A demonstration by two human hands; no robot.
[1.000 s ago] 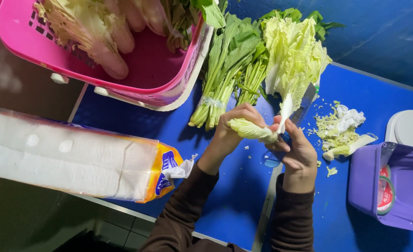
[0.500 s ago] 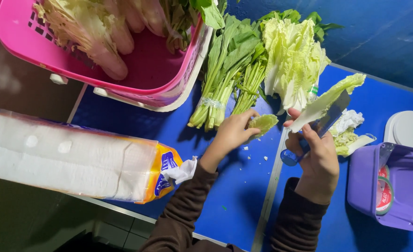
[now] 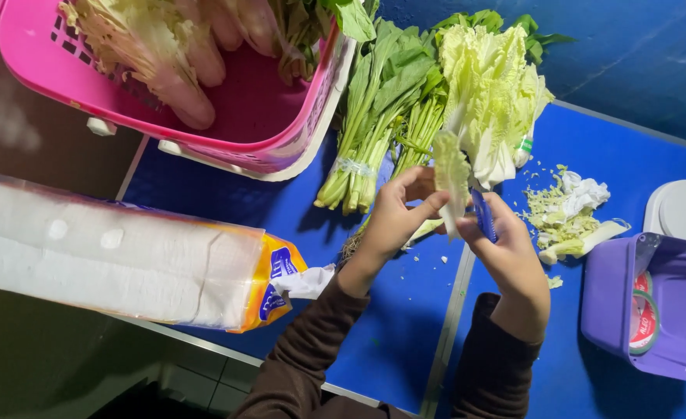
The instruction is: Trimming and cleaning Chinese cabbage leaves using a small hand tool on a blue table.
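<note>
While the left hand pinches a pale leaf upright over the blue table, the right hand grips a blue-handled knife just beside it. Judgement: support the leaf near the cut, blade angled away from the fingers. Cabbage lies far, scraps right. Blade hidden behind the leaf; pink basket cut off far left; purple tub contents unclear.

My table has a bright blue top with a pale seam running across it. Behind it stands a dark blue wall. Below its near edge I see grey floor tiles, dimly lit.
</note>
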